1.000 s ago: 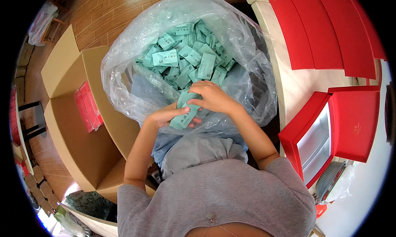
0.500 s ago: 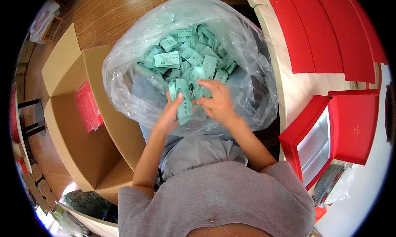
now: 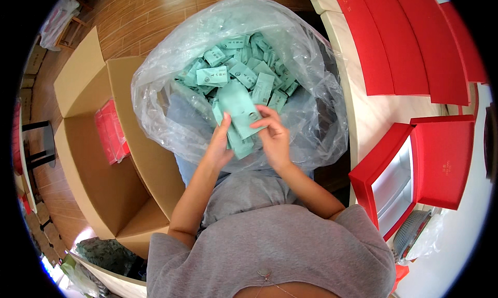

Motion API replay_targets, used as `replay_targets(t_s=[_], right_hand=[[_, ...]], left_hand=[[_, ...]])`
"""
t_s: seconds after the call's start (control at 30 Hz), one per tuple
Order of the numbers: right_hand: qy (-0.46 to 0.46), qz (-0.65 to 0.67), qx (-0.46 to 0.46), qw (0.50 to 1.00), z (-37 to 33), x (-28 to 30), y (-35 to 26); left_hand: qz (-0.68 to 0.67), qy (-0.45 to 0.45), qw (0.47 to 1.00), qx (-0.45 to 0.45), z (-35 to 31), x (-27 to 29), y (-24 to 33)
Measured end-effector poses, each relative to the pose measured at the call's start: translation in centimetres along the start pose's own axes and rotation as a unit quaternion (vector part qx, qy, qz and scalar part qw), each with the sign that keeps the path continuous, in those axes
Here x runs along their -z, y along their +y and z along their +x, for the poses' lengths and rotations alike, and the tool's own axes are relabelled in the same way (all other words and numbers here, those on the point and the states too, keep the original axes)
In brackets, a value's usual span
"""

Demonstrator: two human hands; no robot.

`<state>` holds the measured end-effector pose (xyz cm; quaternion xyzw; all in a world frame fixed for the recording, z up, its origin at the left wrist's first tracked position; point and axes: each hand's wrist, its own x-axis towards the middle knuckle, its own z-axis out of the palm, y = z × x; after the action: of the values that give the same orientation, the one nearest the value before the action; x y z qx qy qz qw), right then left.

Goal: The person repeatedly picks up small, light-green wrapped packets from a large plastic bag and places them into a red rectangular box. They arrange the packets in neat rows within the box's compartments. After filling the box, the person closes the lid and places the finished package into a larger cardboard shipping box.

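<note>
Over the near side of a large clear plastic bag [image 3: 155, 127], I hold several pale green packets. My left hand [image 3: 219, 145] grips a small stack of green packets [image 3: 241, 145] from the left, thumb on top. My right hand [image 3: 273, 134] pinches another green packet [image 3: 238, 103] at its right edge; this one lies across the stack and is slightly blurred. Beyond my hands, the bag holds a heap of loose packets [image 3: 244, 72] of the same green, lying at many angles.
An open cardboard box [image 3: 98, 189] on the left holds a red package [image 3: 110, 134]. Along the right runs a pale table [image 3: 363, 108] with red panels [image 3: 399, 49] and an open red gift box [image 3: 376, 178] with a silvery-white inside. A grey mesh basket [image 3: 410, 233] sits near it.
My right hand has brought a packet over the stack in my left hand. The stack has tilted and shifted slightly right. The view has moved a little.
</note>
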<state>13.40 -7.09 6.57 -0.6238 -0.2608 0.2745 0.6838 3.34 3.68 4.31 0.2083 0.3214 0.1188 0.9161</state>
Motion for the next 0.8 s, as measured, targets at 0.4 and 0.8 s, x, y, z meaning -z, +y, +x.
replay_targets(t_s=[0.4,0.8], right_hand=[[-0.139,-0.005,-0.074,0.988,0.7,1.5,1.6],[-0.184,-0.243,0.069,0.950,2.9,1.2,-3.5]], left_hand=[[0.121,-0.046,0.990,-0.054,0.4,-2.1,1.3],[0.496,-0.029,0.849,-0.181,-1.5,-2.8,0.4]])
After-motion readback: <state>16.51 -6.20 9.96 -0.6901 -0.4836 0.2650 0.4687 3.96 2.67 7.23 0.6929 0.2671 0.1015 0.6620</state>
